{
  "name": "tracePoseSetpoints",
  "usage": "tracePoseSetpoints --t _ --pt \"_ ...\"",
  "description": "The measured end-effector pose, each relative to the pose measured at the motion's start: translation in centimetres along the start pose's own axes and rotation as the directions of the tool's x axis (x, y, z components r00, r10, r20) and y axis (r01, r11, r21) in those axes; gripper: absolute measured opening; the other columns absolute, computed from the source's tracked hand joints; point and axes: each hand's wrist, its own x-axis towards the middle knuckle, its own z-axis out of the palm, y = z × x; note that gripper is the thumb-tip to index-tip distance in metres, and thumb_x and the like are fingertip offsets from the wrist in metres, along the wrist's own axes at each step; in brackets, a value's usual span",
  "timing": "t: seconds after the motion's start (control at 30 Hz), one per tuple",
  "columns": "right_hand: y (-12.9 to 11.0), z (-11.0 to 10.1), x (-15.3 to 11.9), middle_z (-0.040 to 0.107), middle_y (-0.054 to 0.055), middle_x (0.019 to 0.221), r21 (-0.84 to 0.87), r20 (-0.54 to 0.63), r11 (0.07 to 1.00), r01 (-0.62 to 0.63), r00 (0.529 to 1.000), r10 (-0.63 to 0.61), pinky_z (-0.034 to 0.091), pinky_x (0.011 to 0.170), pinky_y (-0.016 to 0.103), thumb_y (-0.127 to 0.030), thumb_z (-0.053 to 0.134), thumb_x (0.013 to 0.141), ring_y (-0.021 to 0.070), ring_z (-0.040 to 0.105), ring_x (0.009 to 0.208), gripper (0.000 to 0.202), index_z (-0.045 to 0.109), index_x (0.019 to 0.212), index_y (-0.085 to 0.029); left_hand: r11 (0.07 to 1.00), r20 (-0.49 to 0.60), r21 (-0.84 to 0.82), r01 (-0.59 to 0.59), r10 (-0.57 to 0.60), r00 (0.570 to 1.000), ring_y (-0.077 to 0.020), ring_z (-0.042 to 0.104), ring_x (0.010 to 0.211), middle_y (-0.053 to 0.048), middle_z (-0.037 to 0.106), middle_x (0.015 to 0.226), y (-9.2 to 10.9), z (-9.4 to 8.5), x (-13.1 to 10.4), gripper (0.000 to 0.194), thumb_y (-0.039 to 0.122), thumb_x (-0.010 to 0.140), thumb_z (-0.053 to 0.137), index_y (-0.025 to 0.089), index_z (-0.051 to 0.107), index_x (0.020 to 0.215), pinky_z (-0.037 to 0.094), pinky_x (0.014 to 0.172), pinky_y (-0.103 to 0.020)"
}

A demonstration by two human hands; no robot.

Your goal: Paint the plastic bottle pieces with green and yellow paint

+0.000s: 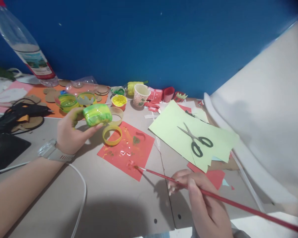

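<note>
The left hand [73,130] pinches the green cup [97,114] between thumb and fingers, above the worktop [119,205]. The right hand [203,198] pinches the brush [161,175], its tip on the red sheet [129,155] between the hands. Wet-looking paint could make the cup slip if the left grip slackens, and it could smear the fingers. The yellow ring [112,135], just beside the left hand and overlapping the sheet, could be knocked by a low wrist. An overloaded brush might drip. The cup is rounded and glossy, streaked yellow-green; the ring is a thin band; the brush is long and slender; the sheet is flat, blotched with shiny dabs.
</note>
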Motion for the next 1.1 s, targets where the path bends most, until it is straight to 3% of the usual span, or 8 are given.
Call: tracePoseSetpoints --t 0.1,0.27,0.43,0.6,0.67,0.83,0.97,1.1 --pt "0.2 0.0 -0.1 0.054 0.003 0.102 0.028 0.022 0.998 0.058 0.998 -0.059 0.051 0.079 0.021 -0.024 0.032 0.106 0.0118 0.058 0.093 0.021 0.053 0.106 -0.021 1.000 0.002 0.000 0.008 -0.008 1.000 -0.0233 0.067 0.076 -0.003 0.068 0.083 -0.1 0.0 0.0 0.048 0.046 0.063 0.079 0.020 0.061 0.099 0.052 0.070 -0.036" --pt "0.3 -0.1 -0.2 0.053 0.002 0.107 -0.157 0.166 0.981 0.110 0.983 -0.084 0.051 0.082 0.019 -0.021 0.030 0.105 0.0100 0.057 0.096 0.021 0.051 0.107 -0.022 1.000 -0.002 -0.002 0.024 -0.024 1.000 -0.0242 0.067 0.076 -0.004 0.068 0.082 -0.3 0.0 -0.1 0.049 0.046 0.062 0.080 0.019 0.062 0.099 0.052 0.071 -0.038" --pt "0.2 -0.2 -0.2 0.054 0.002 0.112 -0.131 0.053 0.980 0.151 0.988 -0.145 0.051 0.087 0.017 -0.019 0.031 0.105 0.0091 0.059 0.099 0.023 0.053 0.112 -0.023 1.000 -0.001 -0.009 0.020 -0.020 1.000 -0.0232 0.067 0.075 -0.003 0.068 0.082 0.0 0.0 0.0 0.048 0.045 0.063 0.079 0.020 0.062 0.099 0.052 0.070 -0.036" --pt "0.0 0.5 0.2 0.055 0.001 0.109 -0.218 0.129 0.973 0.080 0.990 -0.052 0.050 0.089 0.016 -0.021 0.031 0.105 0.0082 0.058 0.101 0.022 0.052 0.110 -0.023 1.000 0.005 -0.005 0.009 -0.009 1.000 -0.0218 0.066 0.074 -0.003 0.067 0.081 0.1 -0.1 0.0 0.047 0.045 0.063 0.079 0.019 0.062 0.099 0.052 0.070 -0.035" --pt "-0.1 0.9 0.4 0.056 0.001 0.105 -0.212 0.106 0.975 0.059 0.994 -0.037 0.051 0.085 0.015 -0.021 0.031 0.105 0.0076 0.059 0.098 0.022 0.052 0.107 -0.023 1.000 0.004 0.003 0.006 -0.006 1.000 -0.0213 0.065 0.074 -0.003 0.067 0.082 0.0 0.0 0.0 0.048 0.046 0.064 0.078 0.019 0.062 0.099 0.052 0.071 -0.036" --pt "-0.1 1.9 0.9 0.059 -0.003 0.102 -0.158 -0.023 0.977 0.140 0.989 -0.145 0.047 0.089 0.013 -0.023 0.036 0.105 0.0070 0.058 0.099 0.020 0.056 0.109 -0.025 1.000 0.008 0.028 0.000 0.000 1.000 -0.0198 0.063 0.072 -0.003 0.065 0.081 0.0 -0.1 0.0 0.049 0.046 0.064 0.078 0.018 0.062 0.101 0.051 0.070 -0.035" --pt "0.1 2.5 1.3 0.059 -0.002 0.088 -0.243 -0.029 0.970 0.014 0.999 -0.021 0.045 0.075 0.011 -0.029 0.038 0.105 0.0064 0.058 0.084 0.025 0.058 0.092 -0.021 1.000 0.016 0.027 -0.005 0.004 1.000 -0.0196 0.064 0.073 -0.003 0.065 0.081 0.1 -0.2 -0.1 0.048 0.045 0.066 0.077 0.016 0.061 0.101 0.051 0.069 -0.033" --pt "0.2 3.0 1.6 0.058 -0.001 0.081 -0.131 -0.103 0.989 -0.064 0.993 0.050 0.048 0.068 0.013 -0.035 0.040 0.105 0.0084 0.059 0.074 0.030 0.058 0.087 -0.019 0.999 0.024 0.027 -0.024 0.024 0.999 -0.0205 0.066 0.077 -0.006 0.068 0.085 0.2 -0.2 -0.1 0.046 0.044 0.067 0.077 0.015 0.061 0.099 0.052 0.072 -0.033"
